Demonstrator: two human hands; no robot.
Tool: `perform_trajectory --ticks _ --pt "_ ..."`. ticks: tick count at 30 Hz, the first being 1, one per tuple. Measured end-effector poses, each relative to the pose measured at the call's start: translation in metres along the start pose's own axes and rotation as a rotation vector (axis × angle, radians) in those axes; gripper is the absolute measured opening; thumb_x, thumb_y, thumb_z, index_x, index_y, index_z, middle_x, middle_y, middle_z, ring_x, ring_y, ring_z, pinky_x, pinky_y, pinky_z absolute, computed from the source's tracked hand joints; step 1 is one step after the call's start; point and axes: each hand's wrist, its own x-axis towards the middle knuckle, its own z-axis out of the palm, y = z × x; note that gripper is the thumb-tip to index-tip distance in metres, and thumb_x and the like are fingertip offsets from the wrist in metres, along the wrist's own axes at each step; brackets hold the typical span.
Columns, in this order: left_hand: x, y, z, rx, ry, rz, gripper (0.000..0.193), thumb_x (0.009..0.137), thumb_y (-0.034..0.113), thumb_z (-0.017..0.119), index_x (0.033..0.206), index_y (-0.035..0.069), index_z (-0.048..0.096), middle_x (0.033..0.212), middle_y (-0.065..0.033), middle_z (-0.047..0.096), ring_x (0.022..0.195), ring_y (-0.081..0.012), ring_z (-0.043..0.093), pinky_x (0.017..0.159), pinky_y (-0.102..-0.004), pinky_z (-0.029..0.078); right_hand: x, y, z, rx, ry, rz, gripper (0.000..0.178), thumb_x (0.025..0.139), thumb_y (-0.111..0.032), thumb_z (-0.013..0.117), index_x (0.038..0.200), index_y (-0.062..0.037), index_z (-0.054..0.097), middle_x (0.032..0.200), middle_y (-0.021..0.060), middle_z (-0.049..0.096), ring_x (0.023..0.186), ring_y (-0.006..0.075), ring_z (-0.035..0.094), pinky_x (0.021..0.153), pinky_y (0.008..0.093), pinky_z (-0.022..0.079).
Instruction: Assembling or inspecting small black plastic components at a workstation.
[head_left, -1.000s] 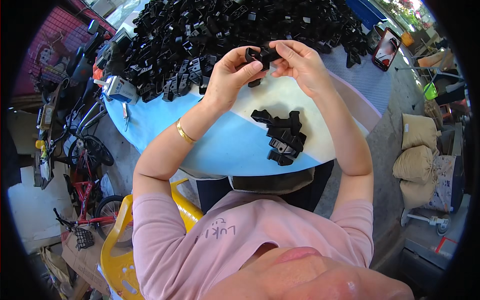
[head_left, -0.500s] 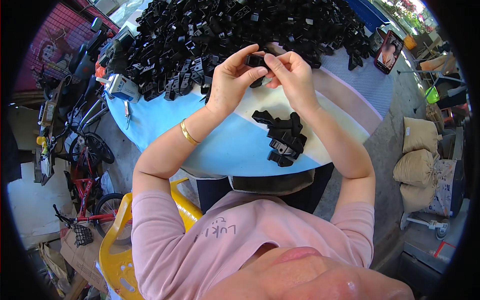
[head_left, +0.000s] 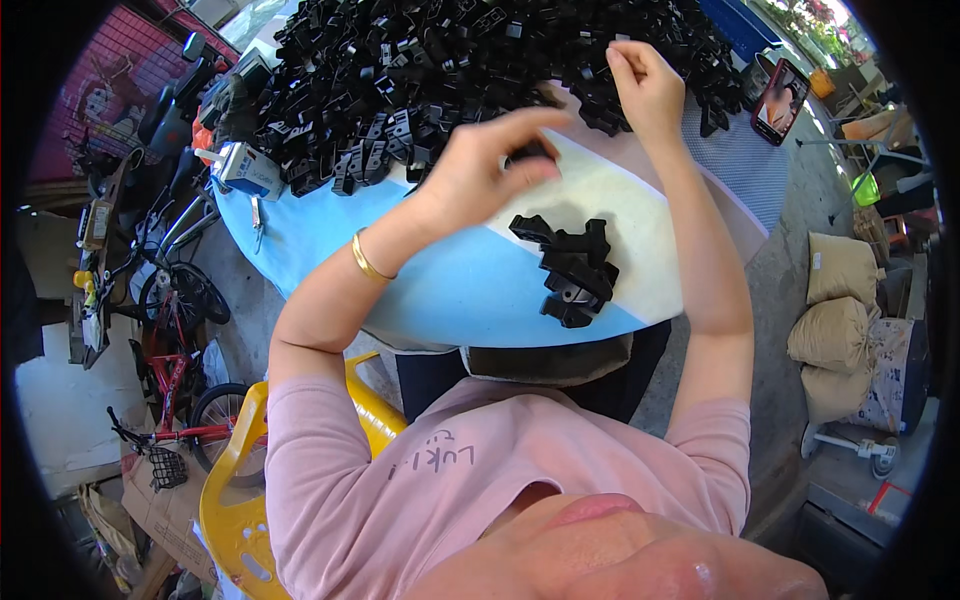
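Note:
My left hand (head_left: 490, 165) hovers above the table in front of the black pile, smeared by motion. Its index finger and thumb stand apart, and a small black plastic part (head_left: 530, 152) shows between them; whether the hand grips it I cannot tell. My right hand (head_left: 652, 92) is raised at the pile's right front, fingers curled, thumb and index tip close together. What they hold, if anything, is too small to make out. Nearer me, a little cluster of black plastic parts (head_left: 575, 270) lies on the blue and cream cloth (head_left: 430, 290).
A big heap of black plastic parts (head_left: 400, 70) covers the far table. At left stand a small white and blue box (head_left: 248, 172) and a metal tool (head_left: 257, 215). A phone (head_left: 780, 102) leans at the far right. A yellow chair (head_left: 235, 500) is at lower left.
My hands have parted: the right moved up and right to the pile's edge, while the left came slightly nearer and opened out its index finger and thumb.

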Motion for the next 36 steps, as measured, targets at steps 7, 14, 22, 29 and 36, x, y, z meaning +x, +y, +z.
perform_trajectory --ticks 7,14,22,29,36 --pt "-0.017 0.005 0.031 0.291 -0.297 0.306 0.052 0.079 0.036 0.063 0.119 0.004 0.052 0.085 -0.0113 0.060 0.075 -0.0273 0.055 0.071 -0.0359 0.046 0.015 0.043 0.019 -0.599 -0.186 -0.261 0.035 0.076 -0.006 0.060 0.110 -0.0163 0.060 0.117 0.0070 0.055 0.107 0.0272 0.050 0.089 0.0367 0.044" --pt "-0.001 -0.026 0.018 0.776 0.201 0.203 0.034 0.075 0.030 0.067 0.095 0.003 0.061 0.089 -0.0080 0.057 0.087 -0.0276 0.049 0.077 -0.0354 0.043 0.013 0.029 0.019 -0.647 -0.147 -0.232 0.025 0.076 -0.022 0.066 0.101 -0.0208 0.065 0.091 0.0029 0.060 0.092 0.0238 0.055 0.082 0.0402 0.044" --pt "-0.003 -0.032 0.015 0.959 0.026 0.094 0.025 0.072 0.010 0.061 0.097 0.006 0.061 0.090 -0.0036 0.057 0.090 -0.0230 0.049 0.076 -0.0342 0.041 -0.016 -0.039 0.012 0.289 -0.417 0.197 0.032 0.078 -0.016 0.070 0.103 0.0027 0.062 0.086 0.0061 0.065 0.074 0.0085 0.061 0.065 0.0226 0.049" --pt "-0.008 -0.019 0.024 0.591 0.025 0.208 0.028 0.070 -0.004 0.055 0.097 0.004 0.057 0.089 -0.0094 0.056 0.086 -0.0279 0.052 0.076 -0.0366 0.044 -0.021 -0.063 0.002 0.448 -0.561 0.355 0.032 0.084 -0.018 0.064 0.109 0.0021 0.059 0.086 0.0044 0.064 0.073 0.0086 0.059 0.067 0.0226 0.050" --pt "0.001 -0.023 0.004 -0.113 0.344 -0.177 0.022 0.078 0.000 0.064 0.097 0.000 0.052 0.093 -0.0067 0.053 0.078 -0.0131 0.059 0.066 -0.0222 0.049 -0.028 -0.076 0.000 0.573 -0.623 0.395 0.034 0.086 -0.017 0.062 0.111 0.0038 0.057 0.087 0.0046 0.064 0.075 0.0085 0.059 0.069 0.0227 0.051"
